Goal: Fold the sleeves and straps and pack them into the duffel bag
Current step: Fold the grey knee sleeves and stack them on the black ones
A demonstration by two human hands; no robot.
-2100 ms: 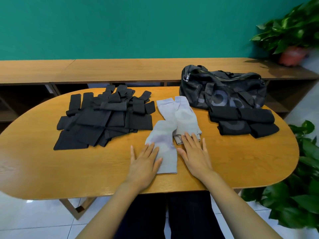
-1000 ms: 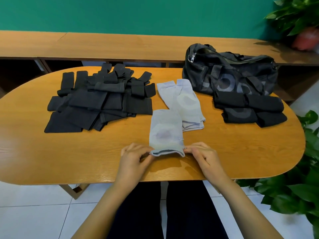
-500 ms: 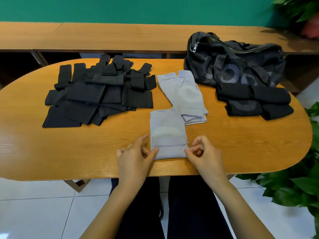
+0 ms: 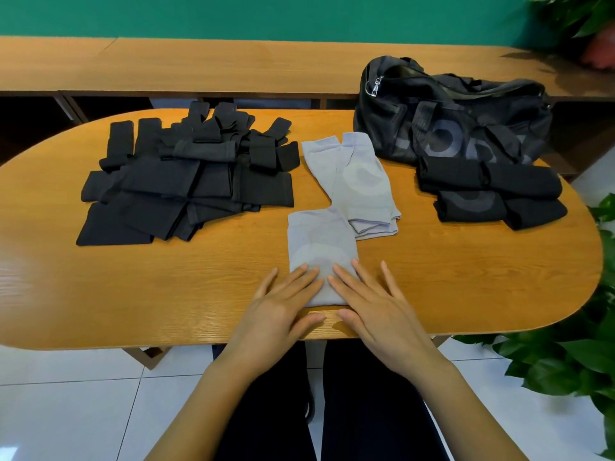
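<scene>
A folded light grey sleeve [image 4: 319,241] lies near the table's front edge. My left hand [image 4: 283,307] and my right hand [image 4: 369,301] press flat on its near end, fingers straight, side by side. More light grey sleeves [image 4: 359,181] lie unfolded just behind it. A heap of black sleeves and straps [image 4: 186,174] covers the left of the table. The black duffel bag [image 4: 459,114] stands at the back right, with folded black sleeves [image 4: 489,191] stacked in front of it.
The oval wooden table [image 4: 133,287] has a long wooden bench [image 4: 233,64] behind it. Green plants [image 4: 565,357] crowd the right side, and a potted plant [image 4: 595,31] stands on the bench at far right.
The flat grey sleeve was lifted by its near edge and folded in half. My hands then let go of the edge and now press flat on the folded sleeve.
</scene>
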